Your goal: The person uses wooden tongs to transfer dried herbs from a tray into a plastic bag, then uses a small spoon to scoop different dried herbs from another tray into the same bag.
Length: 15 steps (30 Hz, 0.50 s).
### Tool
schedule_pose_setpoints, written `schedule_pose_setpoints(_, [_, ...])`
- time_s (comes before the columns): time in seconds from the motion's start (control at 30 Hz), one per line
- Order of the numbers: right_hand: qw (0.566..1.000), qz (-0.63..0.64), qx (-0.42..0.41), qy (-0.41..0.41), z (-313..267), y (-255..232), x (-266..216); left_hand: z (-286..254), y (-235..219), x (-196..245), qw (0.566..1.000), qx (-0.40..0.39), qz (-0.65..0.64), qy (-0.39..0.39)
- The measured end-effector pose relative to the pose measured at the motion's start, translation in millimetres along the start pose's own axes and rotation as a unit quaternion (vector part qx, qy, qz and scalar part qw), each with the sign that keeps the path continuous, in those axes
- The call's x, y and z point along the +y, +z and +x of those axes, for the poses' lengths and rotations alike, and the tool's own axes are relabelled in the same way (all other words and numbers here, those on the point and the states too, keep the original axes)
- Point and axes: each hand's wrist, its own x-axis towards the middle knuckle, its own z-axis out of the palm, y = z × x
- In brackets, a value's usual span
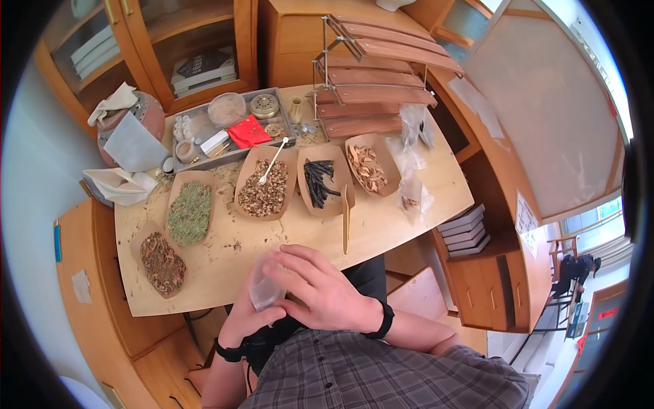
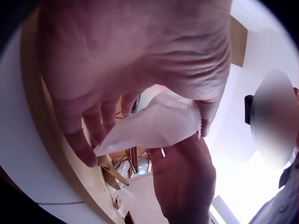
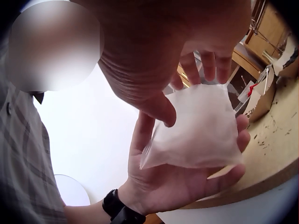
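Observation:
A small white translucent pouch (image 1: 266, 285) is held between both hands above the table's front edge; it looks flat and square in the right wrist view (image 3: 198, 128). The left hand (image 1: 244, 317) cradles it from below, fingers curled round its edge (image 3: 180, 182). From above, the right hand (image 1: 327, 290) grips the pouch, thumb on its near face and fingers at the far edge (image 3: 187, 56). In the left wrist view the pouch (image 2: 156, 123) lies between the left hand (image 2: 135, 56) and the right hand (image 2: 184, 179). Its contents cannot be made out.
On the table (image 1: 286, 240) stand paper trays of green herb (image 1: 191, 213), reddish flakes (image 1: 162, 264), brown pieces (image 1: 262, 194), black strips (image 1: 319, 183) and wood chips (image 1: 368, 167). A wooden tool (image 1: 346, 218) leans over one. Behind are a grey tray (image 1: 231, 153) and a slatted rack (image 1: 375, 78).

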Motion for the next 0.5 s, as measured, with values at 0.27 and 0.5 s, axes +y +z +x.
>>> schedule_pose_setpoints(0.27, [0.999,0.020,-0.017,-0.033,-14.7,-13.8,4.9,-1.0,-1.1,1.0,0.992,-0.080,0.003,-0.095])
schedule_pose_setpoints(0.5, [0.996,0.016,-0.081,0.016,-37.3,-13.8,5.4,5.4,18.7,19.7,0.987,-0.084,0.013,-0.134])
